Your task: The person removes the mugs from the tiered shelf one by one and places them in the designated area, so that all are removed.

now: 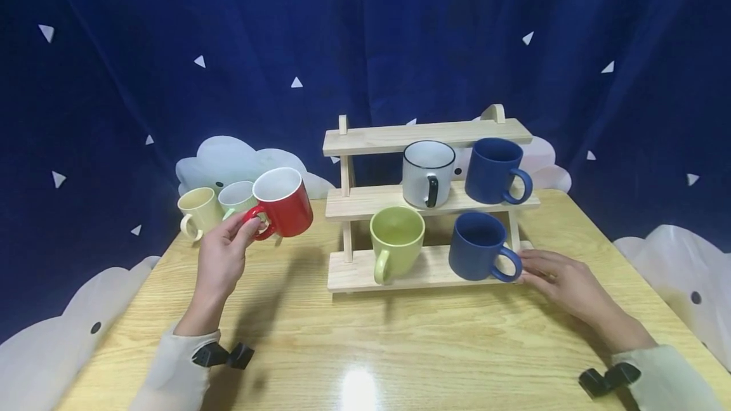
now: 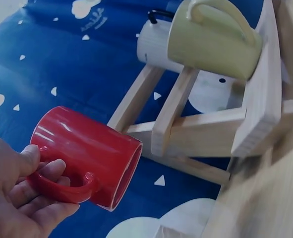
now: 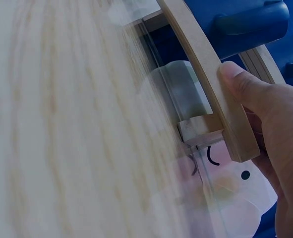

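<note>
Head view: the left hand (image 1: 219, 259) gripped the red mug (image 1: 283, 202) by its handle, lifted above the surface (image 1: 365, 341) left of the wooden rack (image 1: 428, 208). The right hand (image 1: 562, 281), fingers relaxed, steadied the rack's lowest shelf beside a navy mug (image 1: 480, 246).

Left wrist view: the mug hung tilted; levelling it seemed wise.

Right wrist view: only a thumb (image 3: 240, 82) on the rack's edge showed clearly.

- Staged recording set, not a home.
- Blue backdrop (image 1: 434, 37) with white triangles and cloud cutouts (image 1: 228, 160).
- Wooden tabletop (image 1: 365, 341) carrying a mug rack (image 1: 428, 192).
</note>
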A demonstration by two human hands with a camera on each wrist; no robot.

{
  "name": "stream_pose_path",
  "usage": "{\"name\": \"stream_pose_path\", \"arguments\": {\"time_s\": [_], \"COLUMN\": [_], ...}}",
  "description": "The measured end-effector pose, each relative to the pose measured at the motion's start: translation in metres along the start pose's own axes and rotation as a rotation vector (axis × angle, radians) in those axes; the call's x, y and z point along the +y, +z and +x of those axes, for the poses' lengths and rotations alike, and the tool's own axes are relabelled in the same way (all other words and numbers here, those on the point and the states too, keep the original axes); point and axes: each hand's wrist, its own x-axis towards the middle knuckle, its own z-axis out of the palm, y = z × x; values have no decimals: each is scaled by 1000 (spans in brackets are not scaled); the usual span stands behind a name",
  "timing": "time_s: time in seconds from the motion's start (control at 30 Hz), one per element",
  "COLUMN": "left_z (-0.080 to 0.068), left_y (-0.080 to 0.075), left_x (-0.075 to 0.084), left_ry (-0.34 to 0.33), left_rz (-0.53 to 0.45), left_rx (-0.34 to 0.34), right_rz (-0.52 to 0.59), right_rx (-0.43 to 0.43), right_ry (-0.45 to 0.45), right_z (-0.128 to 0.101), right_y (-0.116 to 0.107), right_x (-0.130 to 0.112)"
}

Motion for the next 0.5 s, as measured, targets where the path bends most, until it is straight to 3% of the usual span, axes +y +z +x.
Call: {"name": "stream_pose_path", "arguments": {"time_s": [0.5], "left_z": [-14], "left_y": [-30], "left_x": [-24], "left_ry": [-85], "left_rz": [12], "left_rx": [89], "right_rz": [16], "right_rx": [1], "right_ry": [-18], "right_z": [-1], "right_y": [-1], "right_x": [-1]}}
